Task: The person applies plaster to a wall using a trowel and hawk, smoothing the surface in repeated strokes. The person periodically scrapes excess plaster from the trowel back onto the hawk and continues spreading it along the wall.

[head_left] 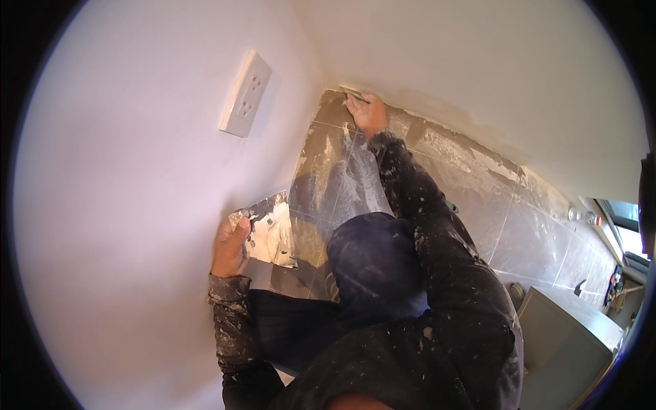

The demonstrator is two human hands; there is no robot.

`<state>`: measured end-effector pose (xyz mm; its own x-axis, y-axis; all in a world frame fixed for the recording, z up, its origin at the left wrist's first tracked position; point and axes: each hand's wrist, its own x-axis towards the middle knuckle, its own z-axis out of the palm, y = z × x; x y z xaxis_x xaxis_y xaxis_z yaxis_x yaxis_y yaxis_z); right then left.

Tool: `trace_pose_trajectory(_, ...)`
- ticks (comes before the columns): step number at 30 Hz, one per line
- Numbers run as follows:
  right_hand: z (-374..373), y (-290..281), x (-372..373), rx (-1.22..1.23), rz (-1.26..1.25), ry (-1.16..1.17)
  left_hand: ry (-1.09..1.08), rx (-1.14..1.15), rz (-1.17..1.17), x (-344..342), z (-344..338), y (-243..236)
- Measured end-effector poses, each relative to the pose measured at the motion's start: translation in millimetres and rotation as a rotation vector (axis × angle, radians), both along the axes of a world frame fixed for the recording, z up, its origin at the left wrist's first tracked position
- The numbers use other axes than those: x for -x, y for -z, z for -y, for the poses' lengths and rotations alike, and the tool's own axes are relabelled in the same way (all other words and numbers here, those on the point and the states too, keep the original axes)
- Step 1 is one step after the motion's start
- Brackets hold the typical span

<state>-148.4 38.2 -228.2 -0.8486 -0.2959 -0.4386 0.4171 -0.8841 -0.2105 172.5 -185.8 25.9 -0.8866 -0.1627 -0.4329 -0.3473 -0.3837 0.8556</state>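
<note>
My left hand [231, 247] grips one edge of a flat plaster-smeared plate [275, 236], its thumb on top. Cream filler lies thick over the plate, with dark patches bare near its upper edge. Farther off, where the two walls meet the floor, my right hand [370, 116] reaches down with the palm side partly showing. Its fingers are closed on a thin flat scraper [352, 91], which lies against the foot of the right wall [478, 75]; most of this tool is hidden. Both of my dark sleeves carry white spatters.
A white socket plate [247, 94] sticks out from the left wall [130, 171]. Grey floor tiles [478, 212] show dried filler smears along the wall. My bent knee [372, 263] is between my arms. A grey box-like cabinet [564, 342] and small bottles [584, 217] stand at the right.
</note>
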Motion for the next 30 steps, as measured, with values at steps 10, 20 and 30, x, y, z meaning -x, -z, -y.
trace_pose_trajectory(10, -17.9, 69.6, -49.3, -0.490, -0.446, -0.020, 0.004, -0.013, 0.003, -1.6, 5.7, 5.9)
trace_pose_trajectory(20, -1.0, 54.3, -19.8, -0.319, -0.157, -0.068, -0.025, -0.011, 0.003, -0.3, 1.7, 1.6)
trace_pose_trajectory(30, 0.7, 26.0, 4.9, -0.005, -0.010, 0.078, -0.024, 0.009, -0.008, 2.4, -0.6, -0.4)
